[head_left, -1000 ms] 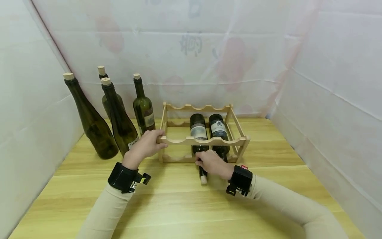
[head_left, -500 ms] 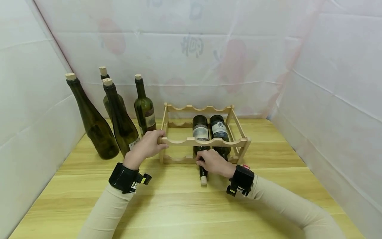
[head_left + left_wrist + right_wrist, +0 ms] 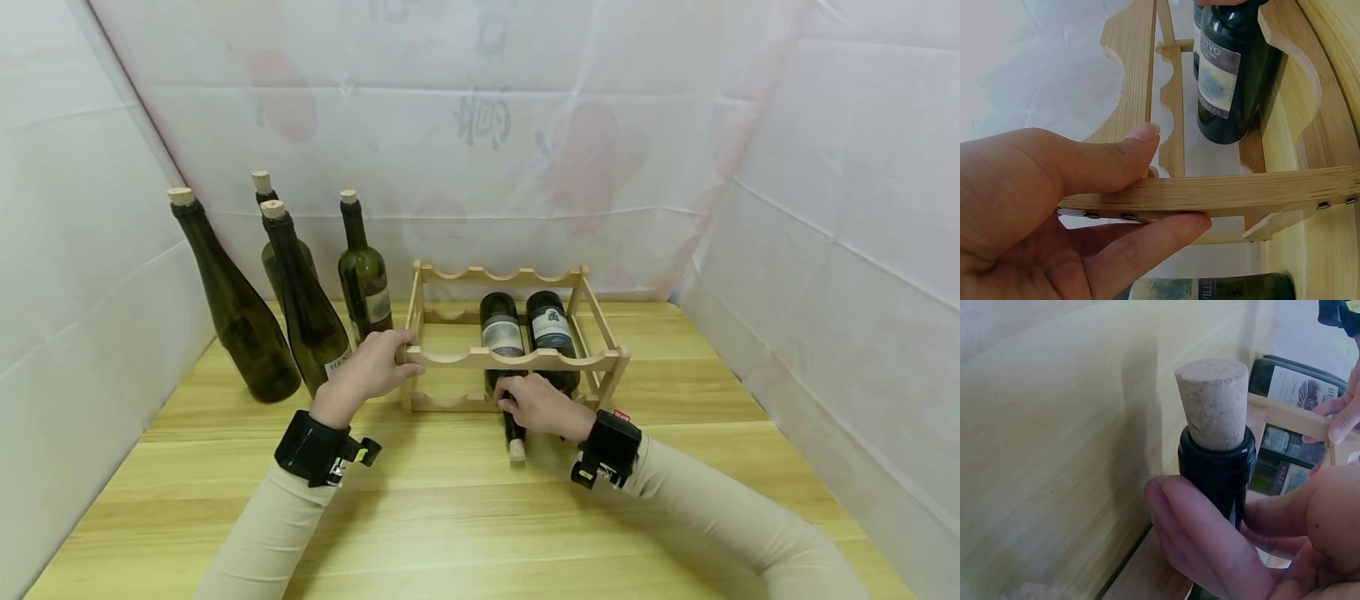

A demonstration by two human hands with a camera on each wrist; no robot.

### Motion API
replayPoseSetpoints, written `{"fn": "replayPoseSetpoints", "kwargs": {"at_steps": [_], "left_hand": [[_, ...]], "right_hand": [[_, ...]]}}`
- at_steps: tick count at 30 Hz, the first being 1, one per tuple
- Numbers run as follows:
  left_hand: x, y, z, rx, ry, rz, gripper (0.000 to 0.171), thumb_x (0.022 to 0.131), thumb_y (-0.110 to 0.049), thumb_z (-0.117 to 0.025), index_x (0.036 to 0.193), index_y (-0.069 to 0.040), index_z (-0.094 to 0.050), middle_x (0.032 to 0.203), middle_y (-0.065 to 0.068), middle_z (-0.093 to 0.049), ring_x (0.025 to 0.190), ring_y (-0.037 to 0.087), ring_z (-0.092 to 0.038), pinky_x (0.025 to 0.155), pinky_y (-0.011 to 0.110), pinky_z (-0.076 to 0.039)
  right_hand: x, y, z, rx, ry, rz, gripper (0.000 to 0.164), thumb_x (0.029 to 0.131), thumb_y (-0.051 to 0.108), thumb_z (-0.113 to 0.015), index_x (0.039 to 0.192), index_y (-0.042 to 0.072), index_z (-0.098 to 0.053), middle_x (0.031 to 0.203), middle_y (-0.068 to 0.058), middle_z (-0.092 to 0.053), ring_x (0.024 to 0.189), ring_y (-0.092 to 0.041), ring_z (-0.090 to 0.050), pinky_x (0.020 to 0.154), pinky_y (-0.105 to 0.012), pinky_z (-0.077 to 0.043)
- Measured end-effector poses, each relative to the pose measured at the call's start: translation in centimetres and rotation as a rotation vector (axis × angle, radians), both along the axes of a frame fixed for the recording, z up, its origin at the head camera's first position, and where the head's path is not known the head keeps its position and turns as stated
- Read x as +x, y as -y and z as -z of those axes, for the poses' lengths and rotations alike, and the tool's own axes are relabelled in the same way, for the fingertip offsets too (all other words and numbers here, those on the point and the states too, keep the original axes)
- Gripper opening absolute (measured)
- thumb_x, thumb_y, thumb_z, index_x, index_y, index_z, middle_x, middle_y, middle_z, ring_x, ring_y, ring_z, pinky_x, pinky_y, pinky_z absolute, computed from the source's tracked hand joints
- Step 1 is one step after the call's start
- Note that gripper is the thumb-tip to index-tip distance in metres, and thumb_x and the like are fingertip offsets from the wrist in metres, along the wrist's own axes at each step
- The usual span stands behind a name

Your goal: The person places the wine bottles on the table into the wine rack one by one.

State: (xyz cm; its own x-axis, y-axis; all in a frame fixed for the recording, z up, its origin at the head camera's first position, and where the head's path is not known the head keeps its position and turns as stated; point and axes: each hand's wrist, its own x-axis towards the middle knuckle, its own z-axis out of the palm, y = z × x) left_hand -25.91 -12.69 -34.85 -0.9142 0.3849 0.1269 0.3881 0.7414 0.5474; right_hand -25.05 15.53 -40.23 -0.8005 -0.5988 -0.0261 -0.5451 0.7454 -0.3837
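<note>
Bottle (image 3: 501, 335) turned slightly, right hand (image 3: 543, 407) gripping it, left hand (image 3: 367, 368) gripping rack (image 3: 447, 358), two bottles (image 3: 552, 332) racked, four standing (image 3: 309, 312)

"How's the light?"
"Bright and soft in the head view, with a pale sheen on the table (image 3: 450, 533) and faint shadows beside both sleeves (image 3: 255, 533)."
"And the wrist views?"
"Dimmer and greyer; the cork (image 3: 1213, 403) looks fairly sharp."

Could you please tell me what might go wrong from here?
The right hand holds a dark green, corked glass bottle by its neck beneath the upper front rail of a scalloped, pale wooden rack; raising it might knock the rail. The left hand, gripping the same rack, appears near an upright, corked, green glass bottle and might topple it when withdrawing.
</note>
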Motion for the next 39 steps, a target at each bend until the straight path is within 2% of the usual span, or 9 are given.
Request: {"fn": "replayPoseSetpoints", "kwargs": {"at_steps": [4, 7, 12, 17, 24, 30, 34, 39], "left_hand": [[0.0, -0.1, 0.0, -0.002, 0.014, -0.006, 0.029, 0.086, -0.017, -0.071, 0.112, -0.006, -0.061, 0.087, 0.004, -0.062, 0.072, 0.014, -0.061, 0.059, 0.031, -0.048], [0.0, -0.1, 0.0, -0.005, 0.011, -0.007, 0.031, 0.086, -0.017, -0.071, 0.113, -0.005, -0.061, 0.087, 0.005, -0.061, 0.070, 0.015, -0.060, 0.059, 0.031, -0.048], [0.0, -0.1, 0.1, -0.004, 0.001, -0.003, 0.024, 0.086, -0.017, -0.071, 0.106, -0.008, -0.061, 0.083, 0.004, -0.059, 0.066, 0.014, -0.058, 0.057, 0.031, -0.046], [0.0, 0.0, 0.1, -0.009, -0.001, -0.006, 0.025, 0.086, -0.017, -0.071, 0.107, -0.007, -0.061, 0.081, 0.004, -0.058, 0.065, 0.014, -0.057, 0.057, 0.031, -0.045], [-0.1, -0.1, 0.1, -0.007, 0.001, -0.005, 0.026, 0.086, -0.017, -0.071, 0.109, -0.008, -0.060, 0.082, 0.004, -0.058, 0.066, 0.014, -0.058, 0.057, 0.031, -0.045], [-0.2, -0.1, 0.1, -0.004, 0.000, -0.005, 0.026, 0.086, -0.017, -0.071, 0.109, -0.007, -0.061, 0.083, 0.004, -0.059, 0.067, 0.014, -0.058, 0.057, 0.031, -0.046], [-0.3, -0.1, 0.1, -0.007, -0.002, -0.005, 0.028, 0.086, -0.017, -0.071, 0.111, -0.007, -0.061, 0.084, 0.004, -0.060, 0.066, 0.014, -0.058, 0.057, 0.031, -0.046], [-0.2, -0.1, 0.1, -0.006, 0.000, -0.005, 0.029, 0.086, -0.017, -0.071, 0.111, -0.006, -0.061, 0.084, 0.004, -0.060, 0.067, 0.014, -0.059, 0.057, 0.031, -0.046]], "right_hand": [[0.1, 0.0, 0.0, 0.016, 0.037, -0.016, 0.025, 0.097, 0.025, -0.056, 0.118, 0.010, -0.058, 0.075, 0.003, -0.057, 0.056, -0.012, -0.043, 0.059, -0.031, -0.035], [0.2, 0.0, -0.1, 0.026, 0.063, -0.019, 0.031, 0.095, 0.025, -0.059, 0.121, 0.009, -0.056, 0.067, 0.001, -0.054, 0.053, -0.012, -0.039, 0.057, -0.031, -0.032], [-0.1, 0.2, -0.2, 0.031, 0.105, 0.002, 0.025, 0.097, 0.018, -0.055, 0.120, 0.009, -0.055, 0.066, 0.000, -0.051, 0.051, -0.012, -0.036, 0.054, -0.030, -0.029], [-0.6, 0.4, -0.5, 0.043, 0.137, 0.014, 0.022, 0.097, 0.017, -0.053, 0.118, 0.010, -0.056, 0.065, 0.000, -0.052, 0.050, -0.012, -0.032, 0.054, -0.029, -0.028], [-1.4, 0.6, -0.8, 0.076, 0.169, 0.043, 0.017, 0.096, 0.019, -0.056, 0.112, 0.015, -0.058, 0.083, 0.003, -0.059, 0.050, -0.011, -0.046, 0.055, -0.029, -0.035], [-1.7, 0.6, -1.0, 0.063, 0.249, 0.055, 0.019, 0.098, 0.019, -0.052, 0.116, 0.014, -0.054, 0.089, 0.002, -0.059, 0.060, -0.022, -0.062, 0.058, -0.033, -0.047], [-1.8, 0.8, -1.0, 0.052, 0.282, 0.064, 0.022, 0.099, 0.018, -0.050, 0.120, 0.012, -0.052, 0.094, 0.000, -0.057, 0.063, -0.021, -0.063, 0.061, -0.035, -0.051], [-1.7, 0.8, -0.7, 0.042, 0.264, 0.051, 0.023, 0.100, 0.017, -0.050, 0.121, 0.010, -0.051, 0.090, -0.001, -0.056, 0.062, -0.022, -0.062, 0.059, -0.035, -0.052]]}}
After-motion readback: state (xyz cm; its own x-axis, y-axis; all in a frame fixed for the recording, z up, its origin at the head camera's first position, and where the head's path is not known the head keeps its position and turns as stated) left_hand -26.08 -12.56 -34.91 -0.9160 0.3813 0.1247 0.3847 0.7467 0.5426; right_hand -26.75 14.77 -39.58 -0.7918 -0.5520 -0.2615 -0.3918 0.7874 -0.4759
